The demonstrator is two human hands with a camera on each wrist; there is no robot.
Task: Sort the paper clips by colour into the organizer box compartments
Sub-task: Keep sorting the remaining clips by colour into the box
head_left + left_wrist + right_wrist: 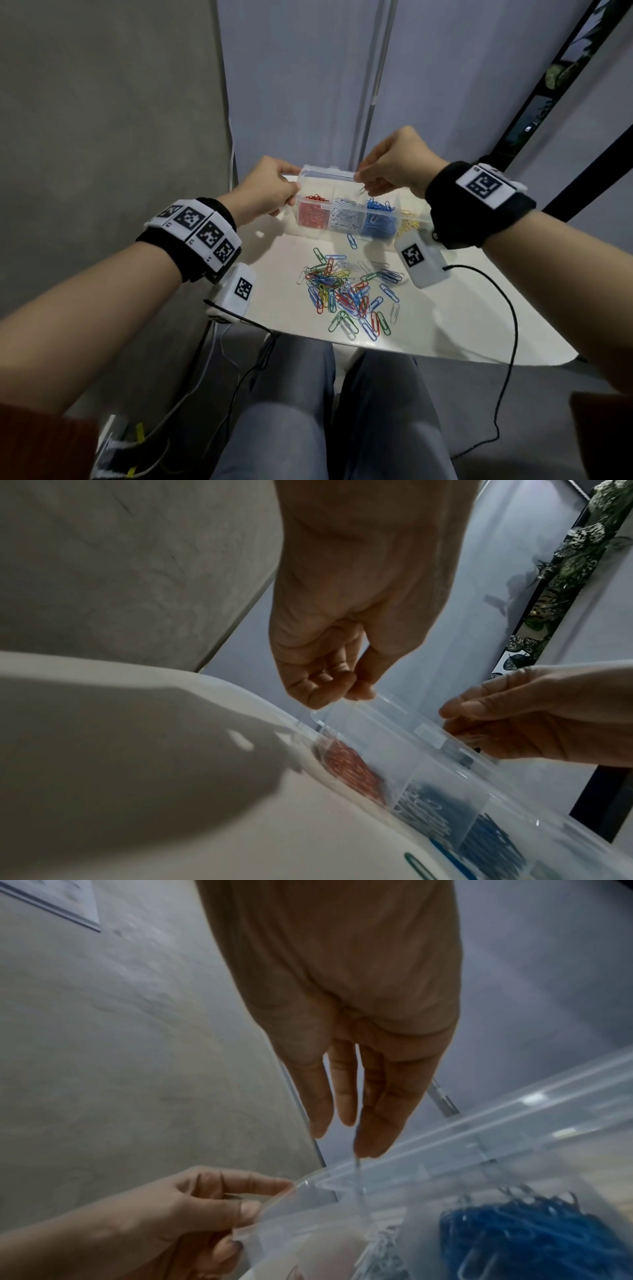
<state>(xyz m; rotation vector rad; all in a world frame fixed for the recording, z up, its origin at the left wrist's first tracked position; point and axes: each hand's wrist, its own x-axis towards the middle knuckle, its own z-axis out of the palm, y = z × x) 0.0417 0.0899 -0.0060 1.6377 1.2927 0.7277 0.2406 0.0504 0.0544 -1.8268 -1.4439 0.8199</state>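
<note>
Head view alone shows loose clips (pixel 349 294); L hand (pixel 267 192) grips organizer box (pixel 346 214), R hand (pixel 390 168) pinches clip (pixel 360 192)

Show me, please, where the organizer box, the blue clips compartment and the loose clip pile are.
organizer box (pixel 310 173): head view, far left rim.
blue clips compartment (pixel 378 224): head view, middle of the blue clips.
loose clip pile (pixel 346 294): head view, centre of the heap.

Clear organizer box (pixel 346 219) sits lid-up, red, white, blue and yellow clips in separate compartments; left fingers (pixel 287 200) grip its end. Mixed clip pile (pixel 349 294) lies loose, nearer than both hands' fingers.
</note>
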